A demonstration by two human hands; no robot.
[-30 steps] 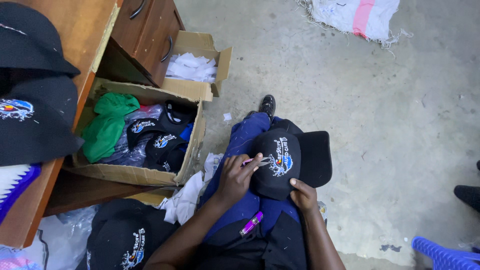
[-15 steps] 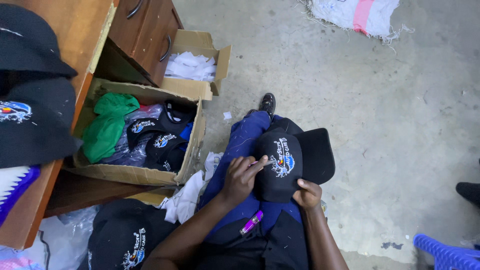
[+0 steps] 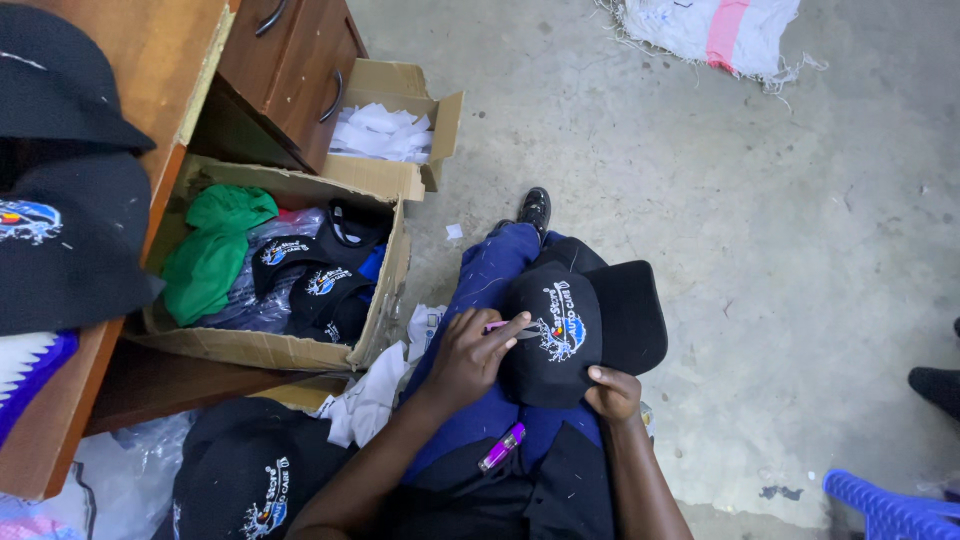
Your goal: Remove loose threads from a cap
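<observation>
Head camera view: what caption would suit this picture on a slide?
Seated person's right hand steadies a black cap on the lap while the left hand works a small pink tool at its embroidery.

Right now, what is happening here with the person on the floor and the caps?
A seated person holds a black cap with an embroidered emblem on their lap. The right hand steadies its lower edge, while the left hand presses a small pink tool to the emblem. A purple lighter lies on the lap. Beside them, an open cardboard box holds more caps and a green cloth.
</observation>
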